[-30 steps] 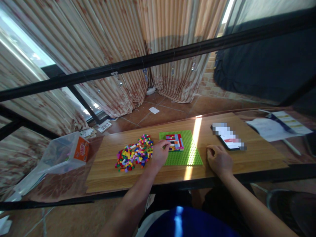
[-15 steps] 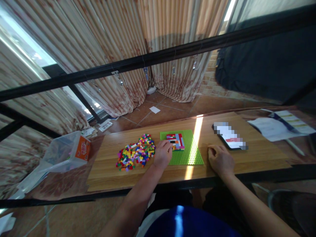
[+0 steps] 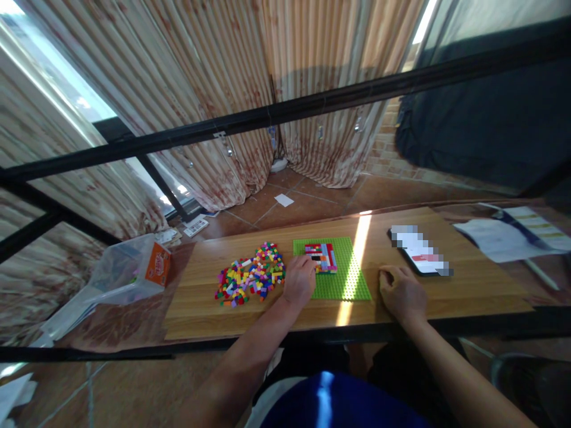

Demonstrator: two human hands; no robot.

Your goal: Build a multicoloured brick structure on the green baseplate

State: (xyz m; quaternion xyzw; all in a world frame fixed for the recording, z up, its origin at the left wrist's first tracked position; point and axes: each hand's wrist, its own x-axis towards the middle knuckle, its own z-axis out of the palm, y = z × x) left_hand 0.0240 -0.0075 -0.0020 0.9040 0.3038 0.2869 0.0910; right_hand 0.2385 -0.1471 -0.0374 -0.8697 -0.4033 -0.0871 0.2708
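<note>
Both bare forearms stretch forward from the bottom of the view. The left hand [image 3: 298, 280] lies palm down, knuckles up, its fingers [image 3: 308, 262] curled forward and bunched at the tips — whether they pinch anything is hidden. The right hand [image 3: 402, 292] rests well apart from it in a loose fist, thumb tucked against the forefinger — wrist straight.

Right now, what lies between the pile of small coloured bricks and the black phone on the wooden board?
In the head view: the left hand, green baseplate and right hand.

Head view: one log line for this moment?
left hand at brick patch on green baseplate | right hand fisted on table | loose bricks left
</note>
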